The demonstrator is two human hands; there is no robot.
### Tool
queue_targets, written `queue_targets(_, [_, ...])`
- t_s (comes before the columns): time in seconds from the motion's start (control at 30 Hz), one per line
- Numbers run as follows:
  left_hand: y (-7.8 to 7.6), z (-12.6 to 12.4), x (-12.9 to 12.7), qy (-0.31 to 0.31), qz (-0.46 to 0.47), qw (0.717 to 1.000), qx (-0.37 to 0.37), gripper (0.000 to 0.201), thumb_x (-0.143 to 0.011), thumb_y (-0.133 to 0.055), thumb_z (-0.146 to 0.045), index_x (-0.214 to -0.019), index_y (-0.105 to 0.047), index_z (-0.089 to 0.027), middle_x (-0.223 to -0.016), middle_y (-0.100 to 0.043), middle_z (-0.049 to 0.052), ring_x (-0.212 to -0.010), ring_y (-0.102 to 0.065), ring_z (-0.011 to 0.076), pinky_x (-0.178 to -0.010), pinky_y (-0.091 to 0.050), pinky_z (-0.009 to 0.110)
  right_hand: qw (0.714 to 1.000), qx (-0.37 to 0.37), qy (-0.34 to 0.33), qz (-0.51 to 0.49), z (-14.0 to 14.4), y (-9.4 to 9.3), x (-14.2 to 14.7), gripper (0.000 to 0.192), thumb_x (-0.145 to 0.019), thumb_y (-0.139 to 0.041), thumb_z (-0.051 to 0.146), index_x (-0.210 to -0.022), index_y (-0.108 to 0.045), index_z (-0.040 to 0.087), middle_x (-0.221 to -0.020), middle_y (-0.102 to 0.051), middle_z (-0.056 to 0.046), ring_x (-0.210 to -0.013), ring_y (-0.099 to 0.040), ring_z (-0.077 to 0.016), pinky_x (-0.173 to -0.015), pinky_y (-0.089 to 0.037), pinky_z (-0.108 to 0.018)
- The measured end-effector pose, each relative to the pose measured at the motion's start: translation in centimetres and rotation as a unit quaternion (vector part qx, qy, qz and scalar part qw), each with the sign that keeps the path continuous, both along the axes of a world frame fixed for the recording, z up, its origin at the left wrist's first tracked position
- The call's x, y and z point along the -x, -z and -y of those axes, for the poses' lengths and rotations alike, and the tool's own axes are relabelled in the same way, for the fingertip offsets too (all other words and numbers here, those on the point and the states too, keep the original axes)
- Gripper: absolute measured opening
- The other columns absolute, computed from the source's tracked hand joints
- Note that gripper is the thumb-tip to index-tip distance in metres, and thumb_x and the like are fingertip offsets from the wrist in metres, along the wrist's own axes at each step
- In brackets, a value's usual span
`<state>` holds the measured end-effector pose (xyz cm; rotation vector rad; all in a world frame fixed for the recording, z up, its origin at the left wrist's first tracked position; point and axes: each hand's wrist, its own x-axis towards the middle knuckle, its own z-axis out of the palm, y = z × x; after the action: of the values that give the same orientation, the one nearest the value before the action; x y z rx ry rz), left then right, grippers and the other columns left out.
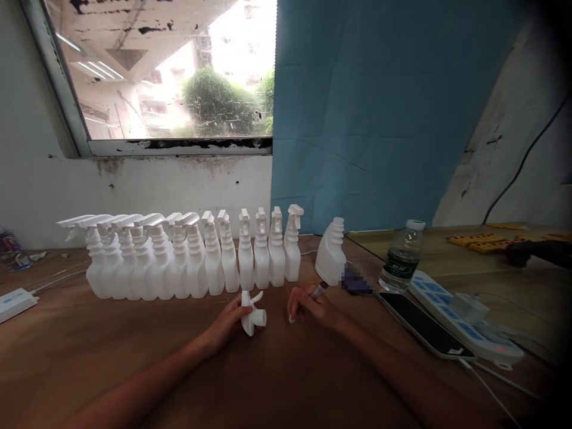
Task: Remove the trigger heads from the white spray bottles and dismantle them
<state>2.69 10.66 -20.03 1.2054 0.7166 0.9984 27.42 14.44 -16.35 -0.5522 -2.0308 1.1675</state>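
Brown table [134, 357] carries a row of white bottles [187, 256]; one capless bottle [331, 253] stands just right of them. Your left hand [230, 322] grips a trigger head [251, 313]; your right hand [313, 307] closes round a small tube [318, 290].

A: Surface? Brown wooden table [111, 369]; row of white spray bottles [187, 256] standing along the back.

B: To the right? Capless white bottle [331, 253]; water bottle [401, 257]; phone [424, 326]; power strip [465, 319]; white adapter [15, 302] far left.
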Motion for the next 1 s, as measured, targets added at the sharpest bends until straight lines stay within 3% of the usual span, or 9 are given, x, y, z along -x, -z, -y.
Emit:
queue_targets(0.17, [-0.1,1.1,0.0,-0.053,-0.232,0.962,-0.135,0.038,-0.081,-0.065,-0.047,-0.104,-0.063,-0.017,-0.095,-0.062,0.005,-0.089,-0.056,0.0228,-0.08,-0.042,0.029,0.998,0.059,-0.003,0.009,-1.0,-0.5,-0.7,0.074,-0.095,-0.028,0.061,-0.051,-0.064,0.014,-0.064,-0.066,-0.011,-0.048,-0.054,-0.0127,-0.042,-0.038,-0.022])
queue_targets(0.27, [-0.2,1.5,-0.1,-0.094,-0.304,0.93,-0.185,0.035,-0.082,-0.063,-0.048,-0.103,-0.064,-0.02,-0.103,-0.06,0.006,-0.095,-0.055,0.0248,-0.087,-0.041,0.032,0.997,0.065,0.04,-0.018,-1.3,-0.8,-0.7,0.076,-0.094,-0.026,0.064,-0.05,-0.065,0.015,-0.068,-0.067,-0.011,-0.056,-0.058,-0.0153,-0.052,-0.044,-0.027])
queue_targets(0.4, [-0.5,1.9,-0.5,-0.119,-0.322,0.912,-0.226,0.037,-0.083,-0.063,-0.047,-0.11,-0.061,-0.021,-0.114,-0.055,0.009,-0.108,-0.051,0.0278,-0.098,-0.038,0.036,0.97,-0.019,0.221,-0.095,-2.7,-1.5,-1.0,0.057,-0.09,-0.044,0.059,-0.058,-0.064,0.016,-0.07,-0.063,-0.008,-0.071,-0.06,-0.0184,-0.072,-0.046,-0.031])
queue_targets(0.53, [-0.5,2.3,-0.6,-0.118,-0.304,0.919,-0.223,0.049,-0.085,-0.061,-0.046,-0.128,-0.051,-0.024,-0.129,-0.049,0.011,-0.119,-0.047,0.0294,-0.104,-0.035,0.038,0.911,-0.049,0.384,-0.145,-5.8,-3.3,-1.7,0.041,-0.089,-0.047,0.055,-0.075,-0.059,0.018,-0.053,-0.042,0.002,-0.049,-0.04,-0.0125,-0.053,-0.036,-0.027])
queue_targets(0.6, [-0.5,2.3,-0.6,-0.105,-0.308,0.916,-0.237,0.046,-0.087,-0.058,-0.045,-0.128,-0.051,-0.025,-0.131,-0.049,0.01,-0.12,-0.046,0.0289,-0.105,-0.034,0.039,0.893,-0.067,0.419,-0.151,-7.9,-4.5,-1.9,0.035,-0.086,-0.051,0.052,-0.078,-0.057,0.018,-0.059,-0.046,0.002,-0.053,-0.041,-0.0123,-0.053,-0.035,-0.026])
queue_targets(0.7, [-0.5,2.2,-0.5,-0.085,-0.335,0.898,-0.272,0.037,-0.089,-0.055,-0.045,-0.119,-0.057,-0.024,-0.121,-0.053,0.01,-0.115,-0.047,0.0285,-0.102,-0.035,0.039,0.887,-0.093,0.427,-0.148,-10.7,-6.2,-1.8,0.032,-0.075,-0.064,0.042,-0.093,-0.059,0.017,-0.089,-0.059,-0.004,-0.071,-0.051,-0.0144,-0.059,-0.04,-0.024])
queue_targets(0.8, [-0.5,2.2,-0.6,-0.086,-0.357,0.883,-0.292,0.032,-0.088,-0.056,-0.046,-0.11,-0.06,-0.022,-0.111,-0.056,0.009,-0.107,-0.05,0.0277,-0.097,-0.038,0.038,0.905,-0.093,0.396,-0.128,-12.3,-7.2,-1.3,0.05,-0.066,-0.069,0.038,-0.111,-0.059,0.017,-0.115,-0.059,-0.009,-0.07,-0.054,-0.0135,-0.053,-0.041,-0.023])
queue_targets(0.9, [-0.7,2.4,-0.8,-0.093,-0.36,0.88,-0.297,0.031,-0.088,-0.056,-0.045,-0.107,-0.058,-0.021,-0.106,-0.056,0.009,-0.103,-0.051,0.0258,-0.093,-0.041,0.036,0.923,-0.089,0.359,-0.104,-12.6,-7.5,-0.6,0.055,-0.066,-0.069,0.043,-0.112,-0.061,0.015,-0.115,-0.06,-0.011,-0.058,-0.053,-0.0114,-0.043,-0.037,-0.023])
queue_targets(1.0, [-1.4,2.6,-1.0,-0.096,-0.362,0.876,-0.304,0.03,-0.089,-0.054,-0.042,-0.111,-0.054,-0.02,-0.109,-0.054,0.009,-0.103,-0.052,0.024,-0.094,-0.043,0.036,0.918,-0.112,0.367,-0.098,-12.3,-8.0,-0.4,0.048,-0.067,-0.068,0.048,-0.101,-0.065,0.014,-0.101,-0.064,-0.009,-0.06,-0.054,-0.0139,-0.046,-0.04,-0.024])
